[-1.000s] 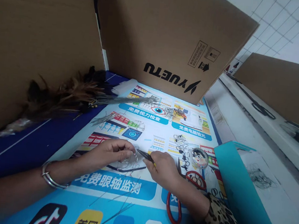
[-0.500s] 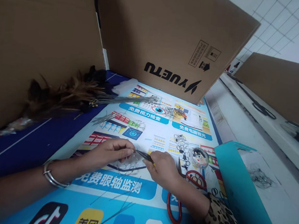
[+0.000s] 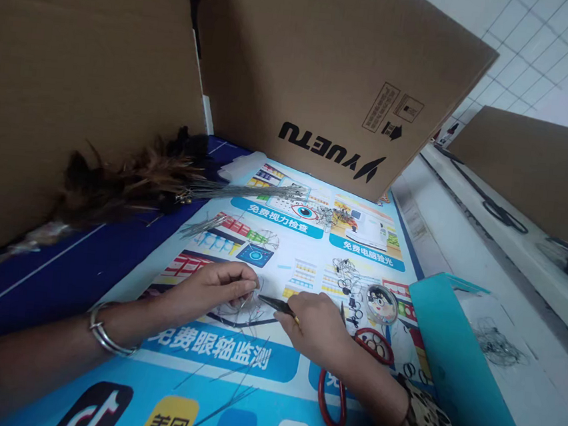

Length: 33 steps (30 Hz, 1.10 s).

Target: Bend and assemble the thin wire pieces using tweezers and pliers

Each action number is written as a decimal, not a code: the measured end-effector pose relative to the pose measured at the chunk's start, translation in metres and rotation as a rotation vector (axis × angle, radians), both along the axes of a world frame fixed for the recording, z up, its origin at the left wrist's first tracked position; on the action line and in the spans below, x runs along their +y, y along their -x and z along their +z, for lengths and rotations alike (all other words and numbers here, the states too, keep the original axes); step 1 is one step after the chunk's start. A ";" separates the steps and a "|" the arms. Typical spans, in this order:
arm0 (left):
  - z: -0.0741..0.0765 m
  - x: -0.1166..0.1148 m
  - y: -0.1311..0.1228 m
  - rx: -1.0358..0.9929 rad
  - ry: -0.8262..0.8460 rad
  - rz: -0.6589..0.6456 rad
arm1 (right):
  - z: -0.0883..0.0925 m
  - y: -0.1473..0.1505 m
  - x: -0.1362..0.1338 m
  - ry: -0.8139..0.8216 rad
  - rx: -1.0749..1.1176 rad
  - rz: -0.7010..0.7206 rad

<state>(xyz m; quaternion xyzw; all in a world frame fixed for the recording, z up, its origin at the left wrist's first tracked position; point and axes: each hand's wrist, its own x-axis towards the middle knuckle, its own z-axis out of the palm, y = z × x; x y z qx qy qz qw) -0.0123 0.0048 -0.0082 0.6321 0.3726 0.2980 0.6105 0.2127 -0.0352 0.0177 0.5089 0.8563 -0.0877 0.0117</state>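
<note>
My left hand (image 3: 214, 284) is closed in a pinch on a thin wire piece (image 3: 247, 306) over a printed poster (image 3: 280, 253). My right hand (image 3: 314, 326) is closed round small dark pliers (image 3: 275, 303), whose tip points left and meets the wire at my left fingertips. Loose thin wires (image 3: 227, 382) lie on the poster in front of my hands. Red-handled scissors (image 3: 349, 373) lie under my right wrist. A silver bangle (image 3: 104, 333) sits on my left wrist.
Brown feathers on wire stems (image 3: 136, 182) lie at the left. Small metal rings and clasps (image 3: 348, 279) and a round tape roll (image 3: 380, 301) lie to the right. Cardboard boxes (image 3: 327, 76) wall the back and left. A teal tray (image 3: 450, 363) stands at the right.
The view has shifted slightly. Both hands stay together on the wire, and the pliers tip has moved a little lower and closer to my left fingers.
</note>
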 end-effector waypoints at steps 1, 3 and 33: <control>0.000 0.000 0.000 -0.001 0.004 -0.005 | 0.000 0.000 0.000 -0.003 -0.009 0.005; 0.000 -0.001 -0.001 -0.007 0.006 -0.014 | -0.001 0.001 0.001 -0.013 -0.020 0.011; -0.003 -0.002 -0.002 0.120 -0.111 -0.023 | -0.004 0.001 -0.001 -0.158 -0.054 -0.046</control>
